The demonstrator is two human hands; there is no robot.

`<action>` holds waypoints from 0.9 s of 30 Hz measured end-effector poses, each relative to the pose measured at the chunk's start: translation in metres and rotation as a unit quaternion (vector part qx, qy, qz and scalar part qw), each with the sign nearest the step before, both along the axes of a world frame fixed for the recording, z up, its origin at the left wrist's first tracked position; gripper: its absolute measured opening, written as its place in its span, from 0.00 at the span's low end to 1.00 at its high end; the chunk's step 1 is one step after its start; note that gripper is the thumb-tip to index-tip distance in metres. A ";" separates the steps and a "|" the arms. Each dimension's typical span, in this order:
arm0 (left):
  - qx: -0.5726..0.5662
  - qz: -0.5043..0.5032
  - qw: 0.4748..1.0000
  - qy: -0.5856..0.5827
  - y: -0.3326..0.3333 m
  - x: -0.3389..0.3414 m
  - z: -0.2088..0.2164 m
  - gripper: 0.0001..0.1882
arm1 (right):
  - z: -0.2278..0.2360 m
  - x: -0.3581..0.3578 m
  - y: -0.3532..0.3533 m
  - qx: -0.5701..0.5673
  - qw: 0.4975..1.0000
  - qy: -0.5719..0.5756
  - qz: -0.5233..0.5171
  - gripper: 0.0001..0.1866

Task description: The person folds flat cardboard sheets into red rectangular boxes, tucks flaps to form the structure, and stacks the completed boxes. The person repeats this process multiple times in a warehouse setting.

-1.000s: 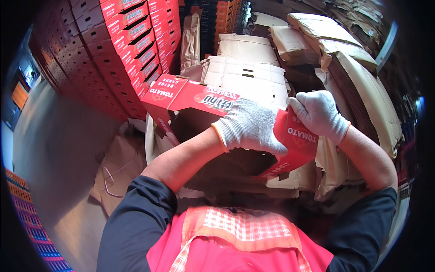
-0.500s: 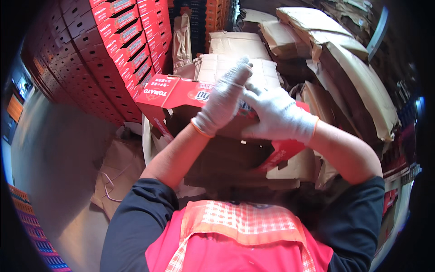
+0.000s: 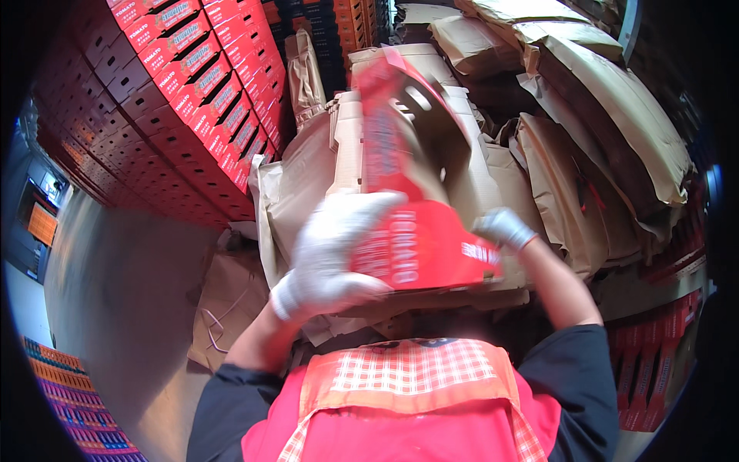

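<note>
Red cartons (image 3: pixel 202 81) tower at left — paper-wrapped bundles (image 3: pixel 622 112) slump right — orange crates (image 3: pixel 352 23) behind.

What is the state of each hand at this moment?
Left hand: holding the red carton.
Right hand: at carton's right edge; blurred, grip unclear.

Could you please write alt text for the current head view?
A gloved left hand grasps a red cardboard box, blurred, with the gloved right hand at its right edge. Stacked red boxes stand left; brown paper-wrapped bundles lie right.
</note>
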State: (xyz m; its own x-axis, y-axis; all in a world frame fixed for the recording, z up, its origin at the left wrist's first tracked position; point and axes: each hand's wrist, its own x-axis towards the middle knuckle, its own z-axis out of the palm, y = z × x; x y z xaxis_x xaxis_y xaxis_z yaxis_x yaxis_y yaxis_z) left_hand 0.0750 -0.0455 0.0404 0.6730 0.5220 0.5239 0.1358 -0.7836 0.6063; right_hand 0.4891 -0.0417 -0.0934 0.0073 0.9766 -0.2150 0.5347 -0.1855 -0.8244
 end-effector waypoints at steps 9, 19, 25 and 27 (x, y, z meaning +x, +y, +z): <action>0.194 -0.077 0.969 -0.129 -0.019 0.163 -0.003 0.43 | 0.106 -0.006 -0.045 0.442 0.840 0.232 -0.211 0.11; -0.040 0.008 0.972 -0.231 -0.042 0.198 -0.054 0.79 | 0.220 -0.086 -0.079 0.100 0.987 -0.129 0.001 0.18; -0.201 -0.069 0.949 -0.235 -0.048 0.198 -0.057 0.61 | 0.205 -0.102 -0.048 0.243 0.914 -0.313 0.089 0.08; -0.257 -0.104 0.938 -0.207 -0.048 0.194 -0.056 0.61 | 0.197 -0.115 -0.033 0.301 0.872 -0.354 0.155 0.05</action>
State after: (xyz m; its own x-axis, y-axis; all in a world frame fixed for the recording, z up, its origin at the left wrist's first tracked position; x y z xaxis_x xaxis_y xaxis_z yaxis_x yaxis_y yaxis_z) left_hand 0.2695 -0.0932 -0.0156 0.5830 0.6575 0.4773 -0.3175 -0.3564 0.8787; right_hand 0.3738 -0.0749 0.1032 -0.3534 0.8901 0.2879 0.8968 0.4100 -0.1666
